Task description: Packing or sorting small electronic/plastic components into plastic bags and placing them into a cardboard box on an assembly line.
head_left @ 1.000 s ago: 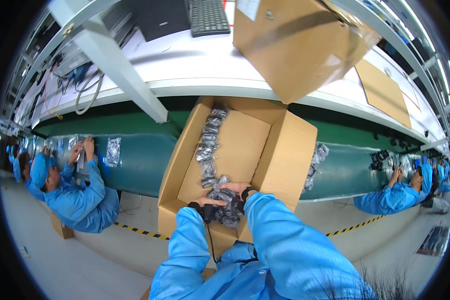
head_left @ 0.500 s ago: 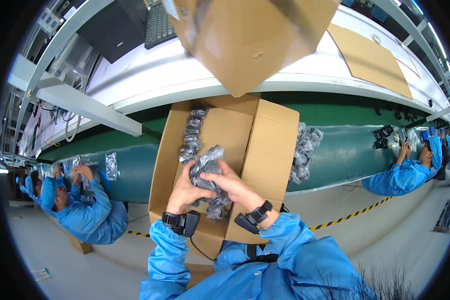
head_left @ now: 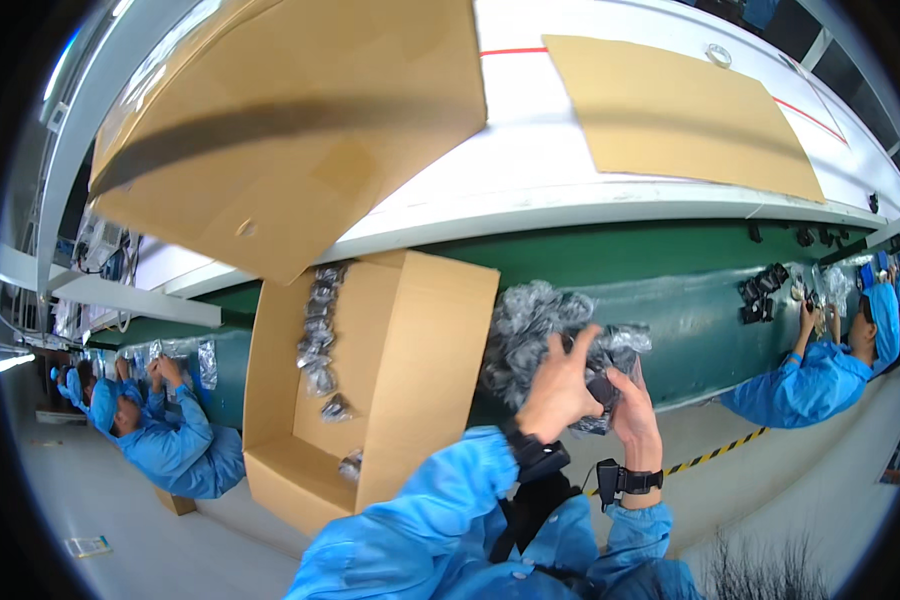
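Note:
To the right of the carton lies a pile of small dark items in clear plastic bags. My left hand is at the pile's right side, its fingers spread and touching the bags. Close beside it, my right hand grips a bagged dark item, thumb on the near side; part of the bag is hidden by the fingers. Inside the carton, a row of bagged items runs along the left wall. Two more bagged items lie apart nearer to me.
A large closed carton juts over the white shelf above. A flat cardboard sheet and a tape roll rest there. Co-workers in blue sit at the green bench, left and right; black parts lie near the right one.
Both hands have left the carton's inside and moved right to the pile. The bagged items they held are now out of the hands. The view has swung right.

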The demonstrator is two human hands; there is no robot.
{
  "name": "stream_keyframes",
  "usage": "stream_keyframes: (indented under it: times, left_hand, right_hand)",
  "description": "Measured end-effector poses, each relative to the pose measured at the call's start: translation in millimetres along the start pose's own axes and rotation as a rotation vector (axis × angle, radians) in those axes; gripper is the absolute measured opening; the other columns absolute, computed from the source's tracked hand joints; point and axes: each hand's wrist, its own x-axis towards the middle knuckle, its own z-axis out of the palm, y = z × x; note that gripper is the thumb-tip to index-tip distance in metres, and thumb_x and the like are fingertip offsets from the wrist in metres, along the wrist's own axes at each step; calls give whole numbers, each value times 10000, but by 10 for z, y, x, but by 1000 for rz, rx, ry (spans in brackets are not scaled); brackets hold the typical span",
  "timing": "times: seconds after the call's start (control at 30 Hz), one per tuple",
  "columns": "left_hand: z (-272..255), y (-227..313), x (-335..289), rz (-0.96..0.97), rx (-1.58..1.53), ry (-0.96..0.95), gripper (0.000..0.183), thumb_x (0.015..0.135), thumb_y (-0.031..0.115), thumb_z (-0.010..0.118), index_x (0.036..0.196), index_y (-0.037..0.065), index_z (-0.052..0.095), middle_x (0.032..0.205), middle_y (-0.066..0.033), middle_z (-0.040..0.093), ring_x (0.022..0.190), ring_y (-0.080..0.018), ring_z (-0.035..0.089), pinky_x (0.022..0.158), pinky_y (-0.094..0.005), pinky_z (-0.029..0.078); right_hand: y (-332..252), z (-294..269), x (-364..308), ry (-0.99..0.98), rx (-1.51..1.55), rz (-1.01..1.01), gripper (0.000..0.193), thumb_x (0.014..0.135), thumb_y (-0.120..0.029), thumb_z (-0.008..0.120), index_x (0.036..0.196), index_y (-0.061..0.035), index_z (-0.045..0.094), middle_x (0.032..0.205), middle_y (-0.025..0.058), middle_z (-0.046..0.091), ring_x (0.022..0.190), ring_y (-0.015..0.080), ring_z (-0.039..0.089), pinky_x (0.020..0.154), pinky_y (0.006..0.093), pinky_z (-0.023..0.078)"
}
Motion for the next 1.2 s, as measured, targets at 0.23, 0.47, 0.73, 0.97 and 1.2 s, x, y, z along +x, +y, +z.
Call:
stream_keyframes:
  times: [0.23, 0.47, 0.73, 0.97, 1.2]
  left_hand:
    - [1497, -782, 1027, -42, 25, -6, 1103, 525, 113, 870, 1469, 228, 311, 1317, -337, 369, 1115, -548, 514, 944, -504, 496]
    - [1004, -776, 924, 41, 361, 8, 841, 723, 203, 787, 1454, 129, 377, 1437, -284, 381, 1249, -467, 474, 1042, -482, 421]
    - [-1332, -682, -1071, -41, 16, 124, 642, 776, 221, 783, 1335, 50, 516, 1212, -174, 608, 1145, -353, 582, 977, -406, 474]
    - [-1485, -2230, -2708, -418, 381, -25, 748, 709, 379, 802, 1326, 87, 495, 1187, -213, 601, 1054, -377, 614, 897, -438, 502]
    - [-774, -2793, -2894, -388, 330, 357, 370, 758, 119, 650, 1120, 91, 578, 890, -103, 634, 818, -299, 670, 647, -418, 540]
  right_hand:
    - [520, -1512, 1083, 145, 3, -7, 636, 897, -142, 652, 1453, -79, 349, 1331, 108, 526, 1223, 239, 518, 1023, 382, 432]
    - [564, -1843, 1339, 360, -236, -215, 673, 950, -213, 615, 1519, -81, 281, 1373, 178, 502, 1246, 263, 504, 1034, 368, 401]
    - [879, -2313, 862, 699, -361, -181, 570, 957, -363, 574, 1469, -176, 404, 1325, 82, 544, 1177, 234, 502, 828, 485, 497]
    - [669, -1141, 124, 855, -658, -740, 198, 942, -67, 553, 1110, 23, 603, 1017, 95, 621, 925, 183, 585, 840, 316, 471]
    - [1222, 2574, -196, -578, -1242, -744, 255, 848, -63, 654, 1091, -10, 600, 1031, 152, 614, 1036, 313, 609, 901, 360, 474]
